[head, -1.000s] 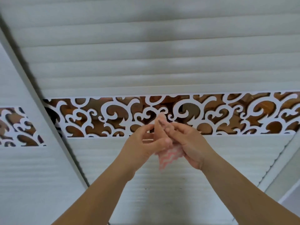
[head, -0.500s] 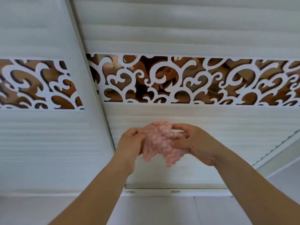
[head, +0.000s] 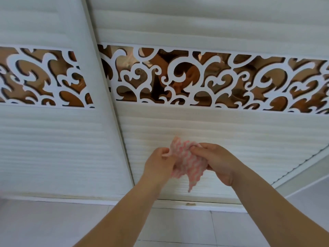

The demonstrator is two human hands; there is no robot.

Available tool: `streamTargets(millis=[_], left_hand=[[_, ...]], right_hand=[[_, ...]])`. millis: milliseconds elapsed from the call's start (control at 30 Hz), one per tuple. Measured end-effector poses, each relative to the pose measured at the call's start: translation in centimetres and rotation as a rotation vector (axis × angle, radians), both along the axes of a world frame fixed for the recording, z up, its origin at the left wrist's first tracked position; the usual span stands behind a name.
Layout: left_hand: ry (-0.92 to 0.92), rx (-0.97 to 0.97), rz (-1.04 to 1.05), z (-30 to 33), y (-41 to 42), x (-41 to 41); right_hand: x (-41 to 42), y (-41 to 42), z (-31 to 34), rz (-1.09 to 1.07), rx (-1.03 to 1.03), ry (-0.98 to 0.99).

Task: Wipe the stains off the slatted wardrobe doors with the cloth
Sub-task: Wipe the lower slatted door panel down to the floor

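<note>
A pink-and-white patterned cloth [head: 187, 161] hangs bunched between my two hands in front of the lower slats of the right wardrobe door [head: 240, 139]. My left hand [head: 159, 163] pinches its left edge and my right hand [head: 217, 161] grips its right side. The cloth is held a little off the door; whether it touches the slats I cannot tell. The left wardrobe door [head: 53, 148] is also cream and slatted. No distinct stain shows on the slats near the cloth.
A band of white scrollwork over bronze mirror [head: 213, 81] crosses both doors at mid height. The door's bottom track [head: 190, 204] meets a pale tiled floor [head: 178, 227]. A white frame edge [head: 302, 166] runs down at the right.
My view has tilted downward, so the scrollwork band has risen in frame and the floor has appeared. The cloth has been spread wider between my hands.
</note>
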State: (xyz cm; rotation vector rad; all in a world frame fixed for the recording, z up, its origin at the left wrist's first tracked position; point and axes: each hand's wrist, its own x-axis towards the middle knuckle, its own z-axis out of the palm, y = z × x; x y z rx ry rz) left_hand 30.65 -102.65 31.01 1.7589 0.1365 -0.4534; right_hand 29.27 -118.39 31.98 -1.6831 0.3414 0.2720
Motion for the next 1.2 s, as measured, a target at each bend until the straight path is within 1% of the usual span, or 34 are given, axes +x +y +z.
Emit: streamTargets(millis=[67, 100, 167, 233, 333, 400, 500, 567, 633, 733, 833, 900, 1033, 1100, 1200], left_hand=[[0.187, -0.165, -0.025, -0.5, -1.3, -0.4], [0.266, -0.264, -0.005, -1.0, -1.8, -0.4], [0.362, -0.410, 0.070, -2.2, -2.6, -0.3], [0.377, -0.463, 0.180, -3.7, -3.5, 0.0], [0.348, -0.476, 0.299, -5.4, -4.2, 0.8], [0.321, -0.491, 0.323, -6.2, -4.5, 1.6], [0.268, -0.505, 0.330, -7.8, -4.6, 3.2], [0.212, -0.505, 0.288, -8.9, -4.6, 4.1], [0.154, -0.485, 0.216, -9.8, -4.6, 4.8], [0.075, -0.462, 0.125, -12.0, -4.3, 5.6], [-0.007, -0.465, 0.114, -14.9, -4.2, 6.3], [-0.080, -0.450, 0.138, -16.5, -4.3, 6.8], [-0.267, -0.469, 0.144, -18.3, -4.3, 8.1], [-0.420, -0.393, 0.127, -18.8, -4.3, 9.0], [-0.788, -0.147, 0.097, -19.7, -3.7, 11.4]], right_hand=[[-0.1, -0.6, -0.9, 0.044, -0.013, 0.005], [-0.1, -0.9, -1.5, 0.063, -0.015, 0.010], [0.0, -1.7, -2.6, 0.100, -0.012, 0.028], [0.2, -2.4, -3.9, 0.130, -0.014, 0.043], [0.6, -2.9, -5.6, 0.129, -0.046, 0.012], [1.3, -3.2, -6.7, 0.093, -0.071, -0.014], [3.1, -3.7, -8.7, 0.101, -0.101, -0.048], [4.3, -3.7, -9.9, 0.157, -0.068, -0.063], [5.2, -3.7, -10.8, 0.238, 0.019, -0.085], [6.0, -3.5, -12.9, 0.257, 0.083, -0.125], [6.6, -3.3, -15.5, 0.260, 0.052, -0.179], [7.0, -3.2, -16.9, 0.217, 0.046, -0.203], [8.0, -2.9, -18.8, 0.186, -0.027, -0.295], [8.7, -2.7, -19.2, 0.091, -0.105, -0.381], [10.1, -2.6, -18.6, -0.148, -0.251, -0.598]])
